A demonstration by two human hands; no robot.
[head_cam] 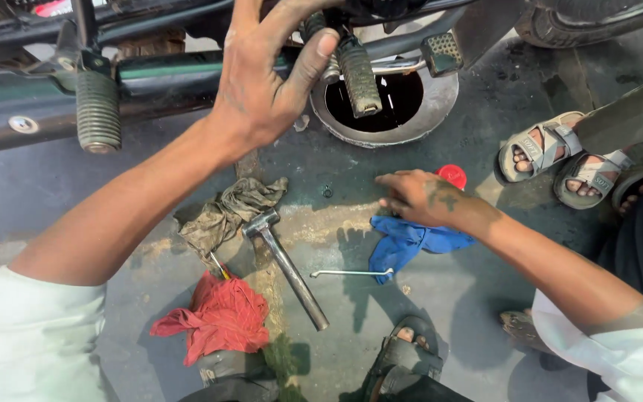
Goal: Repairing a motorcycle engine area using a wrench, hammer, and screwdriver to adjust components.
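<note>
My left hand reaches up to the underside of a motorcycle, its thumb pressed on a ribbed rubber footrest; what the fingers grip is hidden. My right hand hovers low over the ground with fingers spread, holding nothing, just above a blue cloth and next to a red cap. A round metal pan of dark oil sits under the footrest.
On the oily ground lie a steel hammer, a dirty grey rag, a red rag, a thin bent metal rod and a small nut. Another person's sandalled feet stand at right. A second footrest hangs at left.
</note>
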